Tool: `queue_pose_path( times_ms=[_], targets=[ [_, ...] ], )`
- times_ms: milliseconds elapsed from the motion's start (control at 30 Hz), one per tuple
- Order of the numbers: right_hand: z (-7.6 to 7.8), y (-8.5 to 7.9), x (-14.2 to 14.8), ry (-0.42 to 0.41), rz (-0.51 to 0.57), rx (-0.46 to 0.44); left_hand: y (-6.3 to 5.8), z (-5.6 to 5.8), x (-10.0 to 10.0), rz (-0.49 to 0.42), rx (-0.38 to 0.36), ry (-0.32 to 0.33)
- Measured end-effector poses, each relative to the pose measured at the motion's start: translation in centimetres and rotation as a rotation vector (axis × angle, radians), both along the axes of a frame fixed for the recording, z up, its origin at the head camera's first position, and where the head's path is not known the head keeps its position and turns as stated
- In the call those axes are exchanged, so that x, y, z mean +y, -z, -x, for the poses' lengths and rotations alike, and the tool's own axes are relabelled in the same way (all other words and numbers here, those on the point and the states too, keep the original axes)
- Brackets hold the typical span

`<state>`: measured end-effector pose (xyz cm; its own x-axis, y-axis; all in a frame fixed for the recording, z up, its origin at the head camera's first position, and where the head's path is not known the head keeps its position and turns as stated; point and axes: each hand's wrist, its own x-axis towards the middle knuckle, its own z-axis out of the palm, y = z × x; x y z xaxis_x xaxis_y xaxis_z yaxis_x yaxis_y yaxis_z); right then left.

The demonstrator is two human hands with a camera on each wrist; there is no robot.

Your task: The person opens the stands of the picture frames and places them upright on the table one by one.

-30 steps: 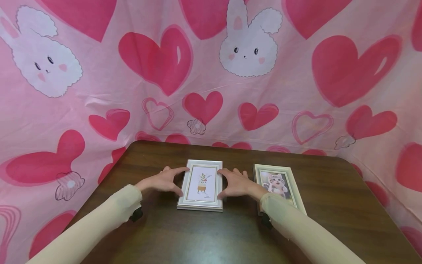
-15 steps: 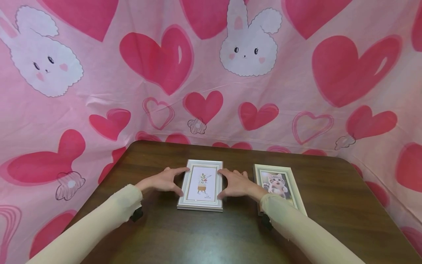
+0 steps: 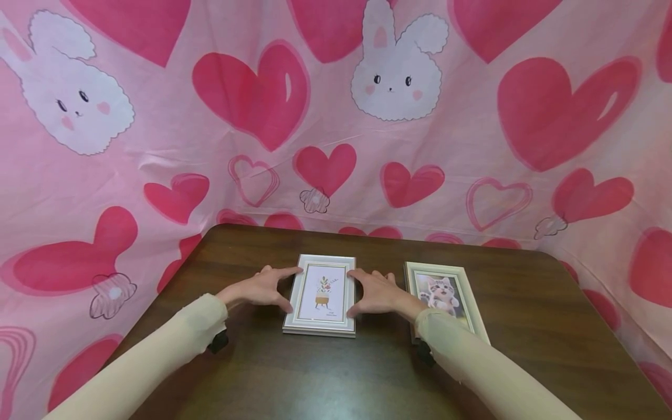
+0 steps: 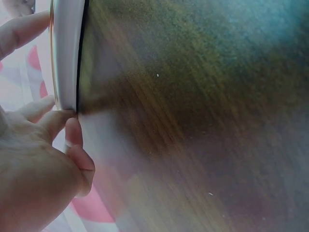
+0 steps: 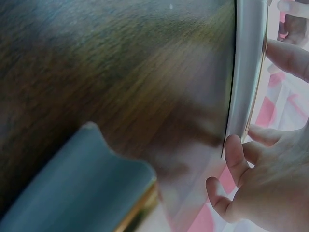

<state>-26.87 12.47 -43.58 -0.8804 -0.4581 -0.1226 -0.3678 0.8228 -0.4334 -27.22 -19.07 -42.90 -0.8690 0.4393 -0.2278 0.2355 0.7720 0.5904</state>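
A white picture frame [image 3: 322,291] with a potted-plant print lies flat on the table, between both hands. At its left side is my left hand [image 3: 254,289], thumb and index finger spread along the edge, tips right at the rim. My right hand [image 3: 378,293] mirrors this at the right side. The left wrist view has fingertips [image 4: 72,130] near the corner of the frame [image 4: 67,58], the little finger bent. In the right wrist view, fingertips [image 5: 234,145] touch the frame's side [image 5: 246,72].
A second, pale frame [image 3: 475,303] with a kitten photo lies to the right, partly under the right forearm; its corner [image 5: 82,179] looms in the right wrist view. The dark wooden table [image 3: 315,379] ends at a pink heart-and-rabbit cloth [image 3: 262,181] behind.
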Motion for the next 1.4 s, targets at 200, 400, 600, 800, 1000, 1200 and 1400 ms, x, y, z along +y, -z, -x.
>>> queue_pose_path(
  times_ms=[200, 400, 600, 800, 1000, 1200, 1400],
  targets=[
    [0.02, -0.04, 0.09, 0.004, 0.008, -0.014, -0.09, -0.08, 0.14, -0.008, -0.005, -0.007],
    [-0.04, 0.07, 0.13, 0.004, 0.01, -0.021, -0.02, -0.05, 0.05, -0.012, -0.006, -0.01],
    [-0.1, 0.12, 0.15, 0.004, 0.022, -0.024, -0.05, -0.05, 0.01, -0.005, 0.0, -0.002],
    [-0.33, -0.02, 0.16, 0.003, 0.025, -0.014, -0.22, -0.1, 0.17, 0.002, 0.013, 0.008],
    [-0.61, -0.08, 0.21, 0.008, 0.029, -0.004, -0.44, -0.35, 0.29, 0.001, 0.009, -0.01],
    [-0.75, -0.02, 0.26, 0.007, 0.04, -0.001, -0.32, -0.44, 0.31, 0.008, 0.014, -0.013],
    [-0.77, 0.02, 0.26, 0.0, 0.032, 0.015, -0.29, -0.52, 0.32, 0.012, 0.021, -0.02]
  ],
)
